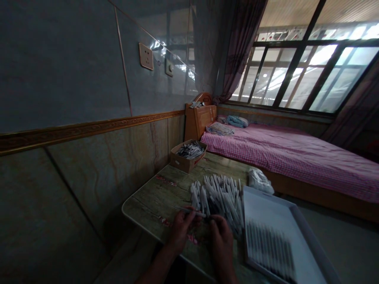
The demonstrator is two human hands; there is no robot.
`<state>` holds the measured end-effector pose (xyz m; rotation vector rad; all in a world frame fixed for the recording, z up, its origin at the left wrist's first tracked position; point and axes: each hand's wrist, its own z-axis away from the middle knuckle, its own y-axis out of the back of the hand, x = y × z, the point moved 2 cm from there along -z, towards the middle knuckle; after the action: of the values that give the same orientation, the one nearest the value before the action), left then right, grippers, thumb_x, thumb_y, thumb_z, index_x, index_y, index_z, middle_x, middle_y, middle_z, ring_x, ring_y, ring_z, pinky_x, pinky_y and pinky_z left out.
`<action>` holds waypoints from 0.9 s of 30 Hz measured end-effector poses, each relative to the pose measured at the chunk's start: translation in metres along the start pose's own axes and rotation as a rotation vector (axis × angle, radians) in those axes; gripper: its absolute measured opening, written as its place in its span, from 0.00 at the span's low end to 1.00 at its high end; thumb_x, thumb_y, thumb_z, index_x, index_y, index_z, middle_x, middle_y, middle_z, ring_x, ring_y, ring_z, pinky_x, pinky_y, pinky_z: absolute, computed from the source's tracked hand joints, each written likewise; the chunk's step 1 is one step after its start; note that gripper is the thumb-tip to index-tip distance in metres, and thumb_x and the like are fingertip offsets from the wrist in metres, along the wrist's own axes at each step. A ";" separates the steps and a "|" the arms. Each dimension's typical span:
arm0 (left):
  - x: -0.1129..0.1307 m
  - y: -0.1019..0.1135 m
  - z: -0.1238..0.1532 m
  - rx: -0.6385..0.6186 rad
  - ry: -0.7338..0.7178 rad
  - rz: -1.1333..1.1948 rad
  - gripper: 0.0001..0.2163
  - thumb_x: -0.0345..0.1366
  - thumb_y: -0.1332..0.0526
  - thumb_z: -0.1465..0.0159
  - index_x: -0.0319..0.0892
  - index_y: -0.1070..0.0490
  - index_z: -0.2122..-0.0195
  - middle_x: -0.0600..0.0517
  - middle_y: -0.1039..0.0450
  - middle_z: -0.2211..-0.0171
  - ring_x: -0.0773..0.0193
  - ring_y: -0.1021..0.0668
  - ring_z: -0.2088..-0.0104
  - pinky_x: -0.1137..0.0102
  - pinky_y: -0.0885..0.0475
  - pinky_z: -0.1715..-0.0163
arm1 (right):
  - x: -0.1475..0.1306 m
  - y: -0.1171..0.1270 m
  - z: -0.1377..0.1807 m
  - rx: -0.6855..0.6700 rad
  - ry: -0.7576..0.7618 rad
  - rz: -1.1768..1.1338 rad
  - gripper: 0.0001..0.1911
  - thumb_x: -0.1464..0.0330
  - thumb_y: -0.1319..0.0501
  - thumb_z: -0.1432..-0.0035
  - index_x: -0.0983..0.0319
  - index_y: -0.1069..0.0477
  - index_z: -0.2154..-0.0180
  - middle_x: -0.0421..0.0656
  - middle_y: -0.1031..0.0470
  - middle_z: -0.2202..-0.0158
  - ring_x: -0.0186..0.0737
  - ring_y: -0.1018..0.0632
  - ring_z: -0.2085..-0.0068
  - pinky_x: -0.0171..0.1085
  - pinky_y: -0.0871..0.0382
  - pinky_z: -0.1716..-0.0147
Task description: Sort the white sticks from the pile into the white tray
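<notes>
My left hand (180, 230) is closed around a slim, pale pen (197, 213) above the near side of the table. The pen lies roughly level and points toward my right hand (220, 234). My right fingers pinch at its dark end; whether that end is a separate cap, I cannot tell. Just beyond both hands is a heap of white pens (223, 193). To the right, a shallow white tray (271, 203) holds a neat row of pens (270, 244) side by side, blurred by motion.
A cardboard box (182, 162) full of dark and pale pen parts stands at the table's far left corner. A crumpled white plastic bag (260, 180) sits behind the tray. The tiled wall (142, 157) runs along the left; a bed (281, 154) stands beyond the table (148, 201).
</notes>
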<state>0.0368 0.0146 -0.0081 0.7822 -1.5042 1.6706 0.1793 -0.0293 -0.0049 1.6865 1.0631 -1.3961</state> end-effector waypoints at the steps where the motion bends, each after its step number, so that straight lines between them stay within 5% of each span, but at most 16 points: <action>1: 0.000 0.000 0.000 -0.001 0.003 -0.001 0.20 0.46 0.26 0.53 0.40 0.27 0.65 0.50 0.18 0.70 0.59 0.17 0.69 0.69 0.24 0.69 | 0.002 -0.001 0.000 0.009 -0.008 -0.012 0.14 0.56 0.38 0.46 0.59 0.25 0.64 0.41 0.22 0.66 0.41 0.23 0.63 0.35 0.29 0.63; 9: -0.004 0.002 0.000 0.025 0.034 -0.032 0.20 0.46 0.26 0.53 0.41 0.27 0.64 0.53 0.19 0.71 0.61 0.17 0.71 0.69 0.24 0.69 | 0.010 -0.004 -0.003 0.026 -0.141 -0.157 0.16 0.56 0.34 0.50 0.61 0.23 0.64 0.42 0.19 0.67 0.42 0.21 0.66 0.36 0.27 0.66; 27: 0.006 -0.007 0.004 0.017 0.050 0.026 0.23 0.46 0.23 0.59 0.40 0.28 0.67 0.53 0.20 0.73 0.62 0.19 0.73 0.70 0.25 0.71 | 0.006 -0.007 -0.002 0.004 -0.173 -0.196 0.17 0.56 0.33 0.52 0.62 0.21 0.65 0.43 0.19 0.69 0.43 0.20 0.69 0.36 0.27 0.71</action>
<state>0.0390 0.0118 0.0015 0.7277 -1.4734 1.7119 0.1746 -0.0239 -0.0108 1.4654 1.1506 -1.6365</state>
